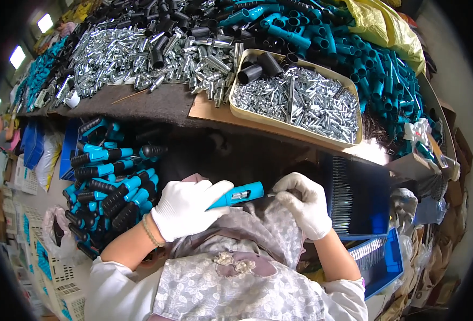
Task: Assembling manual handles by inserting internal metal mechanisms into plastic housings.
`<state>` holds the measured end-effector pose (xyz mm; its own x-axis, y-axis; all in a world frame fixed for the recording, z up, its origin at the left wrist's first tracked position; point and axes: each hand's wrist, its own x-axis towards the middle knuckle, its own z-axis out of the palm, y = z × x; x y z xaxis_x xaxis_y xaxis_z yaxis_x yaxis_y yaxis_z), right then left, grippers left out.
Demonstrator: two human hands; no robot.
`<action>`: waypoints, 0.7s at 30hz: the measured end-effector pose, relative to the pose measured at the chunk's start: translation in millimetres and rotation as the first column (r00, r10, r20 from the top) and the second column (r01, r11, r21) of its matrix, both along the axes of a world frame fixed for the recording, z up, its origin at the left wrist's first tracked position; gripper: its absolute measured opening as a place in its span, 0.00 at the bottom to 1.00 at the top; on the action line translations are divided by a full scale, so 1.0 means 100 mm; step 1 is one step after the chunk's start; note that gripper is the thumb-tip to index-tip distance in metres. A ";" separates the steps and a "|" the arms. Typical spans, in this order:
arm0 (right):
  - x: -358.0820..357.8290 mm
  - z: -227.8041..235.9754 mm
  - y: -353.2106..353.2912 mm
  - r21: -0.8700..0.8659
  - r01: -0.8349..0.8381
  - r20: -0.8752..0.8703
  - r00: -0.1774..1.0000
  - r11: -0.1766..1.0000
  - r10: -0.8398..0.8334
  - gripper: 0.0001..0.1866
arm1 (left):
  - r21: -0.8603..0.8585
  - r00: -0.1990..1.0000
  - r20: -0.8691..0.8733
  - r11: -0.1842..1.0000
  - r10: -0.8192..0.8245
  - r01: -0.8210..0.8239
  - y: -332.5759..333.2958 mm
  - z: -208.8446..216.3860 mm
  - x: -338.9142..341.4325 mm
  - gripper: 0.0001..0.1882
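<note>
My left hand (185, 209), in a white glove, is closed around a teal plastic tool housing (253, 190). The housing lies nearly level above my lap, its round end toward the right. A slot in its side shows a shiny metal part (240, 195) inside. Just right of that end, my gloved right hand (307, 207) is closed in a pinch. A small, thin, metal-looking piece (271, 195) shows at its fingertips, apart from the housing; its exact kind is too small to tell. Left of my left hand lies a pile of teal-and-black handles (110, 187).
On the bench ahead, a cream tray (295, 131) holds small metal pins. Heaps of metal parts (113, 56), black tubes (193, 16) and teal tubes (375, 75) surround it. Blue bins (362, 198) with rows of thin metal pieces stand at right. A yellow sack (389, 32) lies far right.
</note>
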<state>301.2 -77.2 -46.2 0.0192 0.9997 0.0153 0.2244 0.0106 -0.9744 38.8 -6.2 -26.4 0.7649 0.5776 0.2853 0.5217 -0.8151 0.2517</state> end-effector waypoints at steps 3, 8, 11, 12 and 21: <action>-0.08 -0.01 -0.04 0.130 0.004 -0.001 1.000 0.992 -0.004 0.06 | 0.035 1.000 0.029 0.999 -0.011 0.010 0.00 -0.03 0.03 0.23; -0.26 0.04 0.14 0.620 -0.279 0.485 0.871 0.733 -0.079 0.12 | 0.024 0.999 0.032 0.999 -0.035 0.035 -0.02 -0.02 0.11 0.24; -0.30 0.03 0.20 0.641 -0.390 0.581 0.809 0.661 -0.086 0.13 | 0.009 0.997 0.064 0.999 -0.036 0.036 -0.04 0.00 0.11 0.23; -0.30 0.02 0.22 0.636 -0.430 0.613 0.786 0.641 -0.081 0.12 | -0.005 0.996 0.079 0.999 -0.038 0.038 -0.04 0.01 0.11 0.22; -0.60 0.38 0.22 -0.034 -0.423 0.921 0.339 0.906 0.193 0.08 | -0.053 0.994 -0.078 0.996 -0.081 0.077 -0.05 -0.23 0.09 0.19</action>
<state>241.0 -54.9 -8.1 -0.4291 0.9032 -0.0101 0.8905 0.4211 -0.1720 47.6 -11.0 -49.8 0.8278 0.5263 0.1940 0.4761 -0.8422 0.2532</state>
